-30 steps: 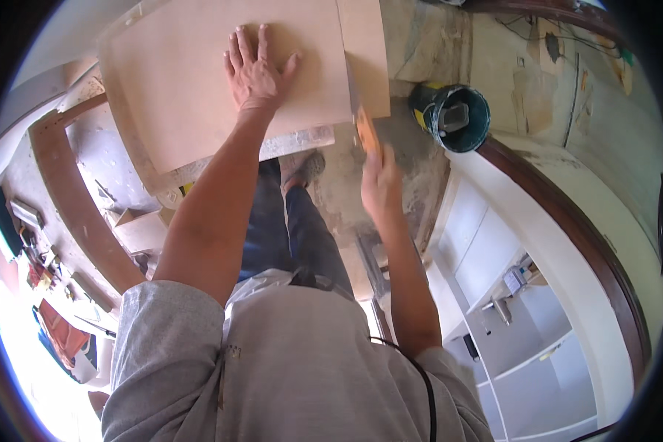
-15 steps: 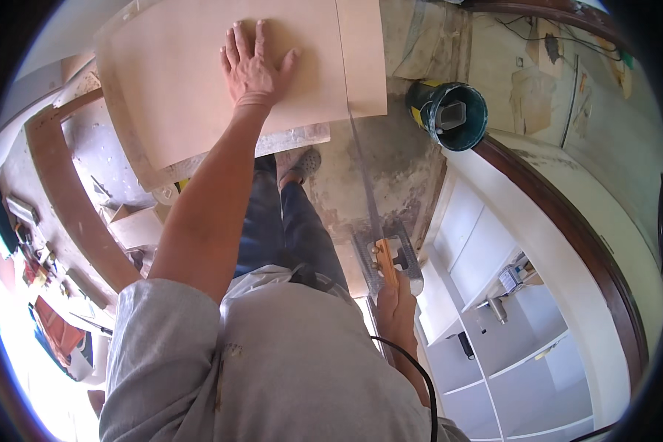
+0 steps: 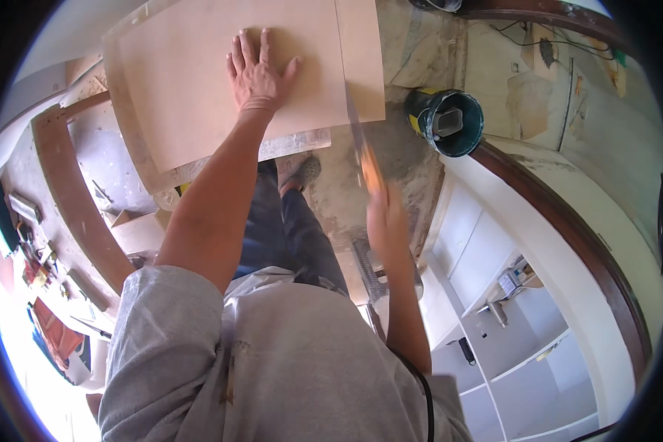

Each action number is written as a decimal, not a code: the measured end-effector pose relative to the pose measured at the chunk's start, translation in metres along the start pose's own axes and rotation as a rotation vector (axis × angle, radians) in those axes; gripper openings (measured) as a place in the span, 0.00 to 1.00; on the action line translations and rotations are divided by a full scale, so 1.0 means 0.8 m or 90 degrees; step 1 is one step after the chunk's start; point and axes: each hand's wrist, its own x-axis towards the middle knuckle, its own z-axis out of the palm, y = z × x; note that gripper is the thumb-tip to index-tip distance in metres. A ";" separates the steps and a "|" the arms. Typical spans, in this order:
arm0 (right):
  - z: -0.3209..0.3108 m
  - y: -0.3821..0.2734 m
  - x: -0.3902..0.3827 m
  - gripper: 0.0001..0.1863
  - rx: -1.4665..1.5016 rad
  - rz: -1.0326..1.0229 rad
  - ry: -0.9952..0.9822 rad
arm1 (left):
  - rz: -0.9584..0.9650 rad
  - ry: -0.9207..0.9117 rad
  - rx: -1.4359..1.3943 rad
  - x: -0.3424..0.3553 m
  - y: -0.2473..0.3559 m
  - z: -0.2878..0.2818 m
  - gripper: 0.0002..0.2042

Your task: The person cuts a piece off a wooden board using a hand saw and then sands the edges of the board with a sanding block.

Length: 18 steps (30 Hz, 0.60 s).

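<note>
Although seemingly part-cut from near edge by saw (image 3: 370, 166) gripped in right hand (image 3: 387, 221), not yet parted along line (image 3: 339, 37): board (image 3: 191, 81), flat on worktop (image 3: 296, 142) under spread left hand (image 3: 260, 82).

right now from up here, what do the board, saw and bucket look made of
Board: probably a wood-based sheet, matte and seemingly unpainted, from its even tan face.
Saw: thin grey blade, likely metal; orange handle, wood or plastic, too blurred to tell.
Bucket: likely plastic, dark green and slightly glossy, its smooth wall catching light.
</note>
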 end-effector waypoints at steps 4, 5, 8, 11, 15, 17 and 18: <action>-0.053 0.015 -0.164 0.20 -0.010 0.269 -0.113 | -0.013 -0.025 0.018 -0.002 0.001 -0.002 0.44; -0.054 0.017 -0.173 0.20 0.001 0.218 -0.110 | -0.007 -0.014 0.009 -0.002 0.001 -0.002 0.44; -0.022 0.016 -0.090 0.20 -0.150 0.035 -0.040 | -0.025 -0.054 0.029 -0.001 0.000 0.000 0.45; 0.038 0.014 0.069 0.18 0.008 -0.056 0.034 | -0.009 -0.033 0.020 -0.001 -0.002 0.003 0.46; 0.068 -0.008 0.169 0.20 -0.044 -0.089 0.062 | -0.001 -0.004 0.023 -0.003 -0.003 0.005 0.44; 0.056 -0.020 0.142 0.22 0.012 -0.171 0.085 | 0.001 0.012 0.024 -0.003 -0.002 0.004 0.44; 0.045 -0.024 0.119 0.22 0.029 -0.060 0.041 | -0.004 0.007 0.024 -0.002 -0.002 0.004 0.44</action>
